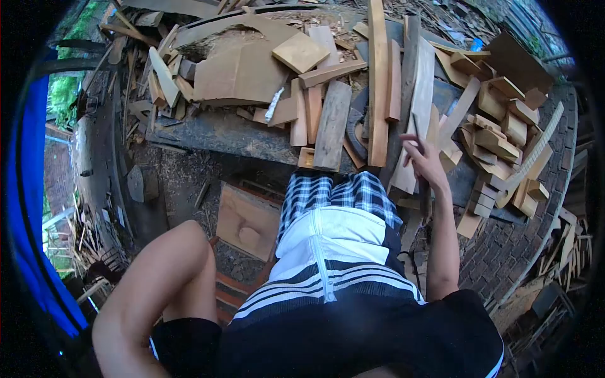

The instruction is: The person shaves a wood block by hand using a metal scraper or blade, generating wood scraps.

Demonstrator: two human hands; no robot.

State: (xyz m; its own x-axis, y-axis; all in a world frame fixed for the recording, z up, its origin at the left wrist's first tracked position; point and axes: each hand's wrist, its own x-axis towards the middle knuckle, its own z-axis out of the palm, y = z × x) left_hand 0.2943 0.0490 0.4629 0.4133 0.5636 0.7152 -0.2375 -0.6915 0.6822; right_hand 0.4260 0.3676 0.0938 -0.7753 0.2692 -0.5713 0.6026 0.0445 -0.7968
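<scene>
My right hand is over the pale long board at the right of the bench. Its fingers are bent, with two pointing left, around a dark narrow tool that shows above and below the hand; its exact kind is unclear. Beside the hand lie a whitish long board and a long light-brown beam. My left arm is bent at the lower left, and its hand does not show. A weathered grey board lies in front of my legs.
Wood blocks are piled on the right. A cardboard sheet, a square wood piece and a crumpled whitish item lie on the dark bench. Below it, a wooden box stands near my left leg.
</scene>
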